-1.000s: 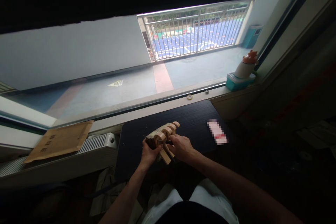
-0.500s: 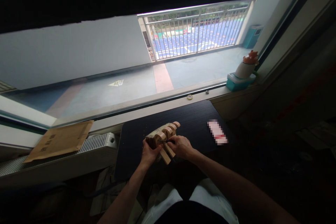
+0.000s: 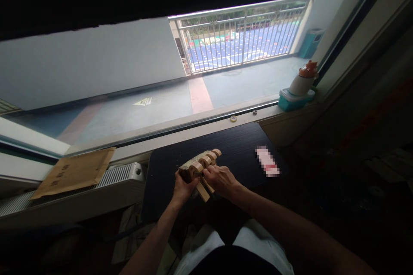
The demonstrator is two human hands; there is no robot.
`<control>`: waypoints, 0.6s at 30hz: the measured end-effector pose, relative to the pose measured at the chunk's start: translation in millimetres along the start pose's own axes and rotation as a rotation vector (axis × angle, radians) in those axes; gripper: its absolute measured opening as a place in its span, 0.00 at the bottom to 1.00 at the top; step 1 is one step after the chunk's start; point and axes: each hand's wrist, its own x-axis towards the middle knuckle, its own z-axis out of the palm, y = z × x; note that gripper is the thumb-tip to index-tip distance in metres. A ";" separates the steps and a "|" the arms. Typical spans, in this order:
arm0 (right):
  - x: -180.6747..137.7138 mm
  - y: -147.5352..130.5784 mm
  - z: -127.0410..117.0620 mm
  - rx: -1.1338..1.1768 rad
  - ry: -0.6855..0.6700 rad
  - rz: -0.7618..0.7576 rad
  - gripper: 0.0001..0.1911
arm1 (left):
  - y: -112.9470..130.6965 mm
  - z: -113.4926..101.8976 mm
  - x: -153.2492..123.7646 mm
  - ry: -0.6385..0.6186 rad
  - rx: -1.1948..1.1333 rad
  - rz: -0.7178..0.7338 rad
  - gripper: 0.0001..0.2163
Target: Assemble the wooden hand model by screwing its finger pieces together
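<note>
A light wooden model made of several arched pieces and flat sticks rests at the near edge of a small dark table. My left hand grips its left end with the fingers wrapped around it. My right hand is closed on the model's right side, pinching a thin dark tool against the wood; the tool is mostly hidden under the fingers.
A small pink and white object lies on the table's right part. A brown envelope lies on a radiator at the left. A teal box with a figurine and small rings sit on the window sill.
My right hand has shifted slightly left, closer over the model, and the dark tool that showed between the fingers is now mostly covered. The left hand holds still.
</note>
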 end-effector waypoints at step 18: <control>4.3 8.6 11.4 0.513 0.052 0.385 0.14 | -2.6 -0.3 1.7 -0.028 -0.002 0.011 0.34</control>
